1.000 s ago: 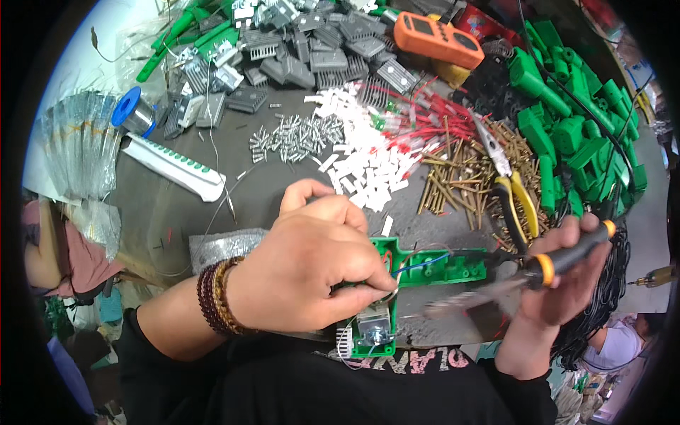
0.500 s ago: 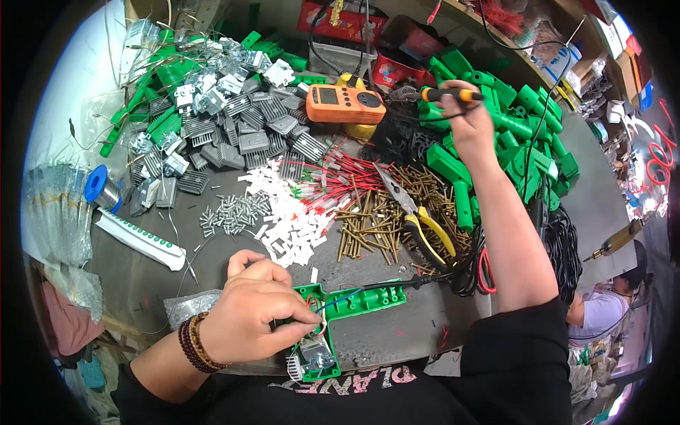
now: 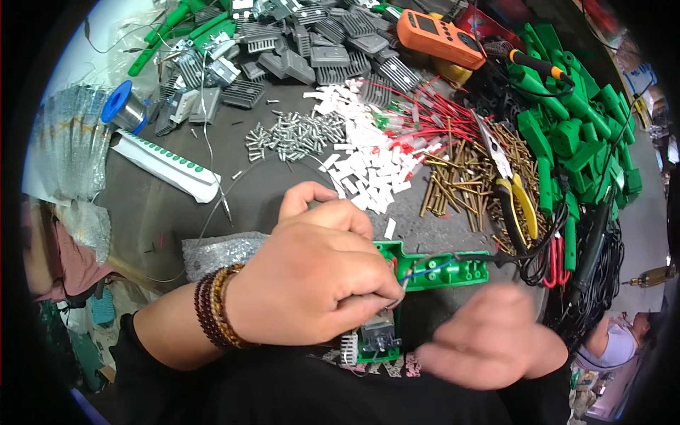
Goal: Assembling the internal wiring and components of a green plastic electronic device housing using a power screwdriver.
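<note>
"Where's the green housing?"
"At the table's near edge, partly hidden by the left hand, whose thumb and forefinger pinch a thin wire."
"And the right hand?"
"Blurred, near the housing; I can't tell whether it's spread or closed."

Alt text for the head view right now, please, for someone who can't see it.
A person's left hand pinches a wire at an open green case; the blurred right hand is to its right, its grip unclear. Beyond, pliers lie on brass-colored pins, near white pieces, gray finned parts, an orange meter and piled green parts.
</note>
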`<state>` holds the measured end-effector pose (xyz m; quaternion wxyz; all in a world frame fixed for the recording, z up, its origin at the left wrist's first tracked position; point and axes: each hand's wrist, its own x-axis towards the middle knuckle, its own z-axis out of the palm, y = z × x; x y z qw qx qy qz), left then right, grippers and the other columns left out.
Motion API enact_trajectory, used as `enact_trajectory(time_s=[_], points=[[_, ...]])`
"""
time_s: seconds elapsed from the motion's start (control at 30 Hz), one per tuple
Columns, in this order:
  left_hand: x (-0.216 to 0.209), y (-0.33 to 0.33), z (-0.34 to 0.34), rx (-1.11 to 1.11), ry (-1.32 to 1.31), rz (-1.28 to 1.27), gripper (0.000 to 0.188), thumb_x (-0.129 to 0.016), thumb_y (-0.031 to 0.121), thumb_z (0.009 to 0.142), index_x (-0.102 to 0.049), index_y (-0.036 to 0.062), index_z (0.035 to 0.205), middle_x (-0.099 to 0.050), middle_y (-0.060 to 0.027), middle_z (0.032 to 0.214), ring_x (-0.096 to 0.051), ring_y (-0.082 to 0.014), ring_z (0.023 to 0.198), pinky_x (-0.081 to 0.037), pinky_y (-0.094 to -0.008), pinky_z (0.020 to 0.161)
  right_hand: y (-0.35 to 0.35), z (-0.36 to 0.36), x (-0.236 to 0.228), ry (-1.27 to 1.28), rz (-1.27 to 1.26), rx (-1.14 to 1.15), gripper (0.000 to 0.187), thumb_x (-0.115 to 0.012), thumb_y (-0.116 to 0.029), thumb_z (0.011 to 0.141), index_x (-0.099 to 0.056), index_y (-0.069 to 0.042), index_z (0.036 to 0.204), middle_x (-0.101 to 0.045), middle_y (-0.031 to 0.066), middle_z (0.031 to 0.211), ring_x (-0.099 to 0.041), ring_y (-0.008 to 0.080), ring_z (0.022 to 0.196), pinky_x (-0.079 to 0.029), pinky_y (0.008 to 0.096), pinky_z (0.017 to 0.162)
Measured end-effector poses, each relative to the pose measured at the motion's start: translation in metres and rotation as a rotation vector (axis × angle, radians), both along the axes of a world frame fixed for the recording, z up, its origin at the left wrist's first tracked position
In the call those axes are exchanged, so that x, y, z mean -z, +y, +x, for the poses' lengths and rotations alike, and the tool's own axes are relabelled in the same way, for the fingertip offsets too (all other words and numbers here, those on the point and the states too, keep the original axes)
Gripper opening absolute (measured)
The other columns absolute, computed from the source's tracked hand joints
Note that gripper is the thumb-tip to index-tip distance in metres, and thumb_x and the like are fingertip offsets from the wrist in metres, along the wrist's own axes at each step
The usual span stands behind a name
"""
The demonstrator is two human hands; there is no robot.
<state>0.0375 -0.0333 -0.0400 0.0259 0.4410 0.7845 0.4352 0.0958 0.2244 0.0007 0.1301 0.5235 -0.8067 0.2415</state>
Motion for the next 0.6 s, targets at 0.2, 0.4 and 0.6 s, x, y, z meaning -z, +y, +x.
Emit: enact_trajectory(time_s=[0.2,0.4,0.6], points=[[-0.002,0.001,0.005,0.0,0.003,0.008,0.018,-0.082,0.016,0.07,-0.078,0.0251,0.085,-0.07,0.014,0.084,-0.057,-0.0146,0.088,-0.032,-0.0466,0.096,-0.014,0.026,0.043,0.035,-0.04,0.039,0.039,-0.065,-0.018,0.07,-0.074,-0.015,0.109,-0.047,-0.0051,0.072,-0.044,0.0085,0.06,-0.033,0.0232,0.055],[-0.002,-0.001,0.005,-0.025,-0.002,0.005,0.02,-0.084,0.014,0.069,-0.077,0.0258,0.084,-0.068,0.0149,0.082,-0.057,-0.0142,0.086,-0.032,-0.0478,0.094,-0.017,0.018,0.043,-0.07,-0.039,0.003,0.032,-0.079,-0.018,0.077,-0.076,-0.012,0.108,-0.05,-0.0058,0.068,-0.047,0.0077,0.055,-0.033,0.0213,0.048],[-0.005,0.002,0.004,-0.036,0.013,-0.002,0.022,-0.086,0.013,0.066,-0.076,0.0258,0.081,-0.067,0.0147,0.081,-0.058,-0.0143,0.083,-0.033,-0.049,0.093,-0.016,0.022,0.054,-0.111,-0.109,0.015,0.036,-0.07,-0.015,0.074,-0.075,-0.01,0.109,-0.043,-0.0049,0.068,-0.046,0.0082,0.056,-0.035,0.0231,0.048]])
